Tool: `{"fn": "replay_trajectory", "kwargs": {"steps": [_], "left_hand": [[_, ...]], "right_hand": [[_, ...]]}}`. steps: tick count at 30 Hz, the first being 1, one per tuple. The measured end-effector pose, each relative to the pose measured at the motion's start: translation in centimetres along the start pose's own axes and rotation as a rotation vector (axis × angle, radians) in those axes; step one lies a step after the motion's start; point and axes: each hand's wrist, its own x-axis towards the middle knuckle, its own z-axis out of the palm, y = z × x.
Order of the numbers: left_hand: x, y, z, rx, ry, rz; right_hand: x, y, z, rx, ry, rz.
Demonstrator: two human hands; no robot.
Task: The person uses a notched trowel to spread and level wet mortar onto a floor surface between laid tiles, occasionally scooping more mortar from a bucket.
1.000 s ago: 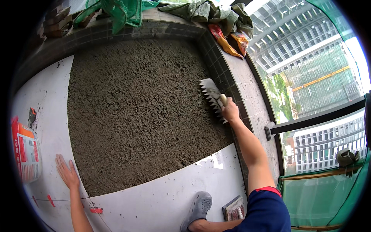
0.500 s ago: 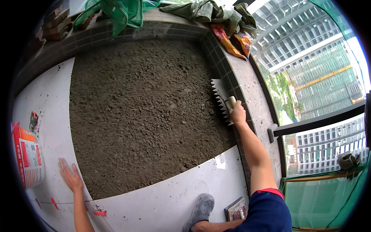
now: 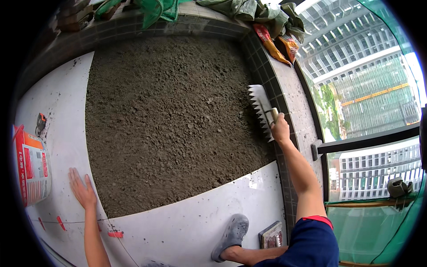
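At the right side of the scene, the person's right hand [image 3: 281, 129] is closed firmly around the pale handle [image 3: 275, 114] of a silver metal trowel with big pointed teeth [image 3: 260, 99]. This trowel is at the right edge of a wide bed of dark, crumbly mortar [image 3: 173, 120], just beside a low wall of dark tiles [image 3: 267, 73], and its teeth face left. The left hand [image 3: 83, 192] lies palm down, fingers a little apart, on the smooth white floor slabs [image 3: 195, 227], near the left border of the mortar. Farther left stands a rounded plastic bucket in white, red and orange [image 3: 36, 169]; from my place I cannot see what is inside. A small black and orange tool [image 3: 41, 122] lies just beyond it. On the far right ledge [image 3: 291, 84] are two shiny bags, one red and orange [image 3: 270, 46], the other orange [image 3: 292, 48]; their contents are hidden from me.
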Motion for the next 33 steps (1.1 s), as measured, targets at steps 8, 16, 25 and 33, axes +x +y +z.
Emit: {"fn": "replay_trajectory", "kwargs": {"steps": [8,16,25,33], "left_hand": [[-0.3,-0.6,-0.3,0.015,0.011,0.013],[0.5,0.1,-0.3,0.004,0.03,0.004],[1.8,-0.7,1.8,-0.021,0.116,0.055],[1.9,-0.4,2.4,-0.065,0.069,0.002]], "right_hand": [[-1.6,0.4,-0.1,0.01,-0.082,-0.088],[-3.1,1.3,-2.1,0.878,-0.485,0.416],[-10.0,1.7,-5.1,1.541,-0.556,0.581],[-16.6,4.4,-2.2,0.834,-0.258,0.679]]}}
